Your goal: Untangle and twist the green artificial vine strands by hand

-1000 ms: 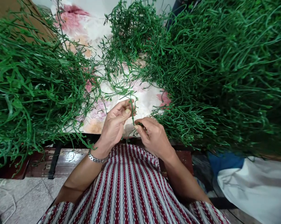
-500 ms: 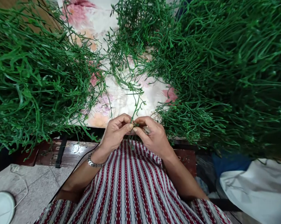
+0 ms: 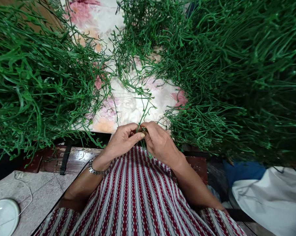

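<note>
A thin green stem [image 3: 145,111] with small side shoots rises from between my fingertips over the table's near edge. My left hand [image 3: 125,137] is closed, its thumb and fingers pinching the stem near its lower part. Close against it, my right hand [image 3: 159,141] is also closed on the stem, its fingertips curled and partly hidden. A bit of green hangs below the hands in front of the striped shirt. Large heaps of like green stems lie to the left [image 3: 40,88] and to the right [image 3: 231,78].
A flowered cloth [image 3: 130,111] covers the table between the heaps. Beneath its edge is a dark red wooden bench [image 3: 79,157]. On the floor at lower left stands a white round object [image 3: 4,216] with a cord; white fabric [image 3: 273,196] hangs at lower right.
My right hand's fingers have curled in further and its wrist has turned. The left thumb reaches slightly farther right. The stem stays between both hands.
</note>
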The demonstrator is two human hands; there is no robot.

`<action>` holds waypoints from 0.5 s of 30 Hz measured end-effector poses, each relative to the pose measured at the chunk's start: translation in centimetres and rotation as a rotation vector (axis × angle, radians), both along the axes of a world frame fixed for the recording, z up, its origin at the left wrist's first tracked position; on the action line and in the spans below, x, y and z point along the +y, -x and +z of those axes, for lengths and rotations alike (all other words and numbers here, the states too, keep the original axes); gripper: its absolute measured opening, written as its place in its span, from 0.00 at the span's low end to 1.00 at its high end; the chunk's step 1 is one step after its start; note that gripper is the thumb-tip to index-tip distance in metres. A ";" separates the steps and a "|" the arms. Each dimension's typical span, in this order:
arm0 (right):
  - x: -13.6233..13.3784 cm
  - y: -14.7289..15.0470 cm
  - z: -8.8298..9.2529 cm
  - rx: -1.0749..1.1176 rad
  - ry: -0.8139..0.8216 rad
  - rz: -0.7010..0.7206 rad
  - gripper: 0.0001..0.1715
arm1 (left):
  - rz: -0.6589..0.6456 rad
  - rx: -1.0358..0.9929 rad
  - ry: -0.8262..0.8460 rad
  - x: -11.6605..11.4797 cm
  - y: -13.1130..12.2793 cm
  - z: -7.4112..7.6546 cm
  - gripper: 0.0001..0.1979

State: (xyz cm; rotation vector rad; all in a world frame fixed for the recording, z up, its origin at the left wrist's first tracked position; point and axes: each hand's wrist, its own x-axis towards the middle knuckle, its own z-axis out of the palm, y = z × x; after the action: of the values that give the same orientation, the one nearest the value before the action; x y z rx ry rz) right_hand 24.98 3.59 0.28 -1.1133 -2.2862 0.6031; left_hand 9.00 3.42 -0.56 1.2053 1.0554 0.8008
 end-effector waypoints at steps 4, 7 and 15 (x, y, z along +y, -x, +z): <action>-0.3 0.0 0.4 -0.235 0.010 0.035 0.11 | -0.055 0.131 -0.069 0.2 0.4 0.4 0.16; -0.2 -0.3 0.8 -0.315 0.075 0.108 0.11 | -0.172 0.193 -0.076 0.6 1.1 0.9 0.19; 1.2 -0.9 0.2 0.488 0.619 0.617 0.18 | -0.304 -0.322 0.248 0.6 2.2 0.0 0.16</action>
State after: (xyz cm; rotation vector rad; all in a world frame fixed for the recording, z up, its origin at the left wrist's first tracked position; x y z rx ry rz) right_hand 25.90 4.80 0.46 -0.3732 -2.0136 1.6961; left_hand 6.80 4.02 -0.59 0.9570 0.6654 0.5821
